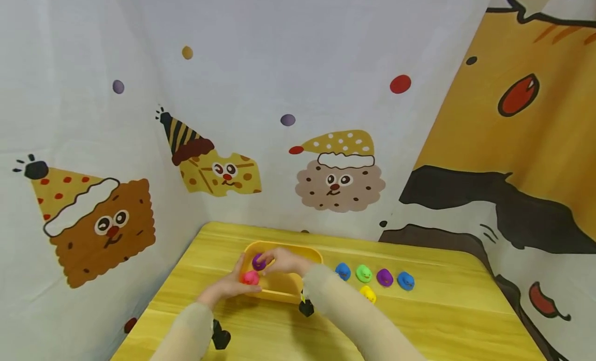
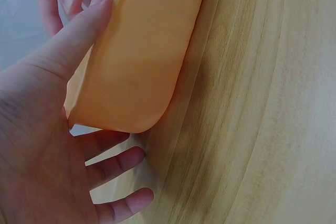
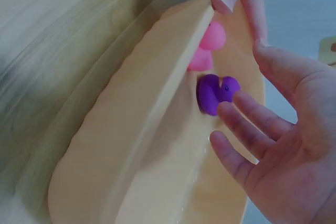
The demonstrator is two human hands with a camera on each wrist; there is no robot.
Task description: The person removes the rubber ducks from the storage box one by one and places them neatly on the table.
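Observation:
An orange-yellow plastic box (image 1: 285,297) stands on the wooden table. My left hand (image 1: 228,286) grips its left end, the thumb (image 2: 86,27) over the near rim and the other fingers spread along the end wall. Inside that end lie a pink toy duck (image 3: 212,38) and a purple toy duck (image 3: 209,95). Over the box reaches my right hand (image 1: 285,260), its fingers loosely extended and the fingertips (image 3: 224,109) right at the purple duck's head. No duck is enclosed in its grasp.
Right of the box, a blue duck (image 1: 343,271), a green duck (image 1: 364,273), another purple duck (image 1: 385,277) and a second blue duck (image 1: 406,281) form a row. A yellow duck (image 1: 368,294) lies nearer, partly behind the right sleeve. Printed cloth (image 1: 279,92) hangs behind the table.

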